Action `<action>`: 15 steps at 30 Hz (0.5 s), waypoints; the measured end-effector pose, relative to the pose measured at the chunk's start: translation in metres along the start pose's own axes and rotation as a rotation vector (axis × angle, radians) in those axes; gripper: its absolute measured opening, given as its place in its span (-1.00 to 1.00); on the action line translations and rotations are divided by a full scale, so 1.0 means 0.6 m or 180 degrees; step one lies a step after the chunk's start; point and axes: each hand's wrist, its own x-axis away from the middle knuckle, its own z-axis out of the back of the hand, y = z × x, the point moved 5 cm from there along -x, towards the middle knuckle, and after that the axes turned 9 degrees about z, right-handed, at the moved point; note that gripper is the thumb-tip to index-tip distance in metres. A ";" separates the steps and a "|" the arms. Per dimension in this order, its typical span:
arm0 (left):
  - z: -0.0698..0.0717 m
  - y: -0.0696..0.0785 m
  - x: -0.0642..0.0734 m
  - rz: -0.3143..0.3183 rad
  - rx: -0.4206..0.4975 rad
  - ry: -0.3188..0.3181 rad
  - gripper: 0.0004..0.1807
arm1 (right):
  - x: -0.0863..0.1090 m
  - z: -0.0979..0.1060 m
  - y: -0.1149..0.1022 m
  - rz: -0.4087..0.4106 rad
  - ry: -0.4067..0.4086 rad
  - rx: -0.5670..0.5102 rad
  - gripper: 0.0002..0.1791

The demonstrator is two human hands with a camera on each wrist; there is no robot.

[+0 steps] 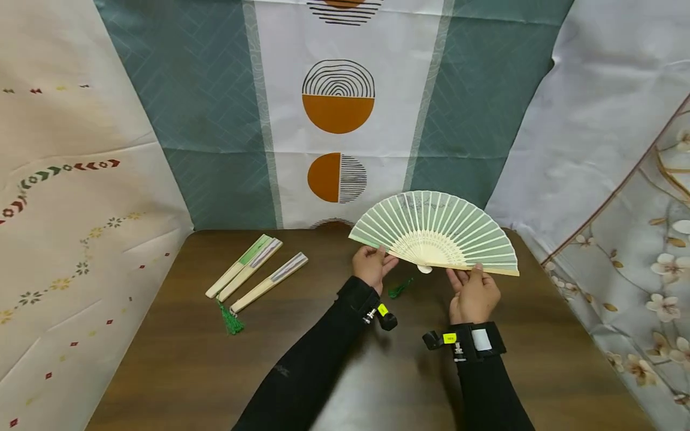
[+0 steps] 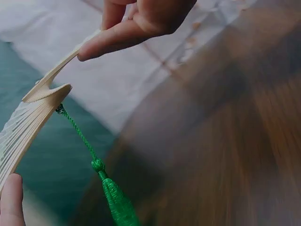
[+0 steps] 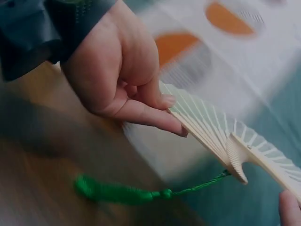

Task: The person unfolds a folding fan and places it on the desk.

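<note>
A pale green folding fan (image 1: 431, 230) with light wooden ribs is spread wide in a half circle, its curved edge upward. My left hand (image 1: 372, 268) pinches its left outer rib between thumb and fingers. On the other side my right hand (image 1: 473, 293) grips the right outer rib, thumb in front. Between the hands is the fan's pivot end (image 3: 237, 162), from which a green tassel (image 2: 120, 205) hangs on a twisted cord. The fan is held up off the brown table.
Three folded fans lie slanted at the table's left: a green-topped one (image 1: 239, 266), a greyish one (image 1: 250, 269) beside it and another (image 1: 269, 282) to their right. A green tassel (image 1: 232, 319) lies below them. Patterned cloth (image 1: 215, 120) hangs behind the table (image 1: 178, 359).
</note>
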 end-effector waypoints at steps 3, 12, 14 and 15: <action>-0.051 -0.042 -0.033 0.0286 -0.0141 -0.0085 -0.89 | -0.048 0.053 -0.011 -0.0200 0.0146 0.0109 -0.70; -0.174 -0.168 -0.144 0.0749 -0.0955 0.0034 -0.71 | -0.147 0.185 -0.040 -0.0928 0.0446 0.0113 -0.35; -0.191 -0.184 -0.161 0.0858 -0.0955 0.0098 -0.65 | -0.159 0.205 -0.042 -0.1129 0.0408 0.0190 -0.29; -0.200 -0.191 -0.168 0.0910 -0.0963 0.0128 -0.62 | -0.165 0.213 -0.043 -0.1207 0.0376 0.0207 -0.28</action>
